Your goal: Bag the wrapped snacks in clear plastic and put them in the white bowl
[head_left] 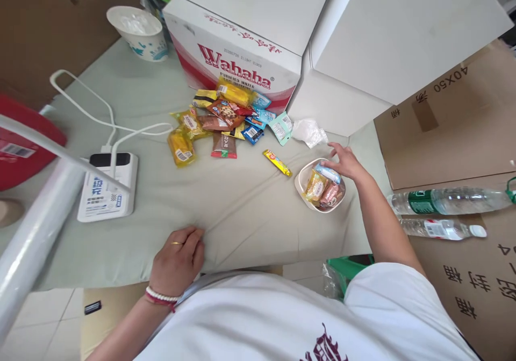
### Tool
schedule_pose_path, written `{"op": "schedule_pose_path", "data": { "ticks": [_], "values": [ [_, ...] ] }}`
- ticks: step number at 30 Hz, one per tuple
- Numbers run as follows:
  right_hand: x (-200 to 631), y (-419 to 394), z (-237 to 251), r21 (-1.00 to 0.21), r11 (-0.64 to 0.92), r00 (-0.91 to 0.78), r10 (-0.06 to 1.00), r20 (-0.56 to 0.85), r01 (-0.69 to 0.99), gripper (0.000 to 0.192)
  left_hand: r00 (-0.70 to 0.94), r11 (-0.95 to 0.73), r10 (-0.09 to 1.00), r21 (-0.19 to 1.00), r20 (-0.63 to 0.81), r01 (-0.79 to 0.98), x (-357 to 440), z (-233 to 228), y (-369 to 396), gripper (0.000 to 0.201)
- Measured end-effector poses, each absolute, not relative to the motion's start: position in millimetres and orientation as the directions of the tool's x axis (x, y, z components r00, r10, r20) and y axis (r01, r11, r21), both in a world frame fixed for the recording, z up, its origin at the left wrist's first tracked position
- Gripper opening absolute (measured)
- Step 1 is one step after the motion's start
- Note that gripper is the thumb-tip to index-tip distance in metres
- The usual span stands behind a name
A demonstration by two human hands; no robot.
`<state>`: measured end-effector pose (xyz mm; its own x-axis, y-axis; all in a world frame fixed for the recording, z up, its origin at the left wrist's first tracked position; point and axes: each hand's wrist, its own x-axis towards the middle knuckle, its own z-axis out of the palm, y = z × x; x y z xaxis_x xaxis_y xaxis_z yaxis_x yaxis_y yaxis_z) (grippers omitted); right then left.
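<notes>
A small white bowl (305, 195) stands near the table's right end with several wrapped snacks in it. Among them are a yellow-wrapped snack (315, 185), a reddish-brown packet (332, 193) and a light blue packet (328, 173). Over the bowl's far right rim, my right hand (345, 161) has its fingers apart, with the lower fingertips at the light blue packet. My left hand (177, 259) rests on the table's near edge, fingers loosely curled and nothing visible in them. A narrow yellow packet (277, 163) lies alone left of the bowl.
A pile of wrapped snacks (226, 115) lies before a Wahaha carton (242, 60). Crumpled white plastic (309, 132) is behind the bowl. At left are a white power bank (108, 189) with cables, a paper cup (141, 36) and a white pole (44, 232). Bottles (459, 201) lie right.
</notes>
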<state>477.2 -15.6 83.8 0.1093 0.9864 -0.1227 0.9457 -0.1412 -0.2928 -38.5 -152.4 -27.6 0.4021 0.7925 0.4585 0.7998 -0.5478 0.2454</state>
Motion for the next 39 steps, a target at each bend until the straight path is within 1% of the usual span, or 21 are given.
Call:
{"op": "schedule_pose_path", "data": {
  "ticks": [1,2,3,4,6,7,8,10,11,13,16,17,19,21,24,28,31,33,36,38,39],
  "values": [
    [475.3,-14.2,81.5,-0.217,-0.115,0.109,0.993,-0.04,0.969,0.072,0.393,-0.545,0.791,0.25,0.469,0.8,-38.1,-27.5,-152.5,0.021],
    [474.7,-13.3,80.0,-0.175,-0.105,0.106,0.994,-0.002,0.979,0.066,0.386,-0.543,0.79,0.252,0.477,0.801,-37.8,-27.5,-152.5,0.021],
    [475.1,-13.0,79.5,-0.174,-0.106,0.103,0.994,-0.021,0.979,0.058,0.385,-0.543,0.789,0.25,0.478,0.801,-37.7,-27.7,-152.6,0.02],
    [476.4,-13.1,80.2,-0.208,-0.113,0.097,0.992,-0.086,0.972,0.052,0.389,-0.544,0.789,0.247,0.477,0.802,-37.6,-27.9,-152.7,0.02],
    [480.9,-15.6,85.5,-0.323,-0.143,0.071,0.972,-0.224,0.936,0.05,0.396,-0.546,0.79,0.244,0.468,0.801,-37.4,-28.5,-153.1,0.019],
    [483.4,-18.2,89.9,-0.381,-0.16,0.069,0.968,-0.242,0.911,0.051,0.396,-0.546,0.792,0.249,0.465,0.8,-37.3,-28.7,-153.3,0.019],
    [485.3,-22.0,95.2,-0.428,-0.172,0.086,0.973,-0.213,0.887,0.053,0.393,-0.545,0.794,0.258,0.463,0.798,-37.1,-28.7,-153.4,0.02],
    [484.1,-34.6,105.5,-0.464,-0.168,0.145,0.986,-0.083,0.87,0.057,0.386,-0.544,0.798,0.278,0.462,0.792,-36.6,-28.7,-153.6,0.02],
    [479.4,-43.8,108.9,-0.448,-0.154,0.16,0.987,-0.026,0.881,0.06,0.383,-0.543,0.8,0.286,0.463,0.79,-36.4,-28.6,-153.6,0.02],
    [459.6,-68.2,109.0,-0.344,-0.108,0.12,0.993,0.012,0.933,0.068,0.378,-0.543,0.799,0.29,0.468,0.788,-36.0,-28.6,-153.4,0.02],
    [413.4,-112.5,91.2,-0.111,-0.028,0.021,0.998,-0.061,0.993,0.097,0.374,-0.544,0.795,0.289,0.477,0.788,-35.9,-29.3,-153.2,0.02],
    [399.1,-126.2,82.8,-0.048,-0.023,0.02,0.998,-0.063,0.999,0.098,0.373,-0.544,0.795,0.291,0.478,0.787,-36.0,-29.7,-153.3,0.02],
    [381.6,-147.0,68.0,0.026,-0.029,0.03,0.999,-0.024,0.999,0.093,0.371,-0.541,0.8,0.3,0.472,0.786,-36.3,-30.2,-153.6,0.021],
    [383.8,-156.0,59.3,0.058,-0.051,0.05,0.999,0.018,0.997,0.086,0.375,-0.543,0.804,0.31,0.462,0.781,-36.8,-30.6,-154.1,0.022],
    [418.4,-145.3,56.2,0.061,-0.075,0.073,0.997,0.021,0.995,0.083,0.383,-0.54,0.814,0.325,0.438,0.776,-37.2,-31.6,-154.8,0.022],
    [480.3,-101.5,61.3,0.039,-0.141,0.141,0.99,0.003,0.989,0.085,0.361,-0.509,0.838,0.348,0.409,0.787,-37.0,-33.7,-155.2,0.024],
    [507.3,-66.1,73.8,0.063,-0.202,0.206,0.977,-0.051,0.977,0.089,0.362,-0.512,0.831,0.323,0.423,0.796,-36.4,-33.6,-155.4,0.023],
    [508.1,-45.7,85.1,0.071,-0.214,0.216,0.976,-0.021,0.974,0.08,0.37,-0.521,0.82,0.303,0.437,0.798,-36.2,-32.8,-155.7,0.022],
    [483.2,-15.8,95.4,-0.015,-0.152,0.152,0.973,0.174,0.988,0.046,0.368,-0.52,0.824,0.316,0.43,0.794,-36.1,-32.8,-156.5,0.023],
    [456.0,8.0,91.1,-0.09,-0.071,0.092,0.963,0.255,0.993,0.041,0.352,-0.5,0.842,0.347,0.408,0.794,-36.0,-34.2,-156.8,0.024],
    [442.3,21.4,85.3,-0.114,-0.042,0.071,0.962,0.263,0.993,0.041,0.344,-0.488,0.851,0.359,0.397,0.796,-35.9,-35.1,-156.8,0.024]
  ]
}}
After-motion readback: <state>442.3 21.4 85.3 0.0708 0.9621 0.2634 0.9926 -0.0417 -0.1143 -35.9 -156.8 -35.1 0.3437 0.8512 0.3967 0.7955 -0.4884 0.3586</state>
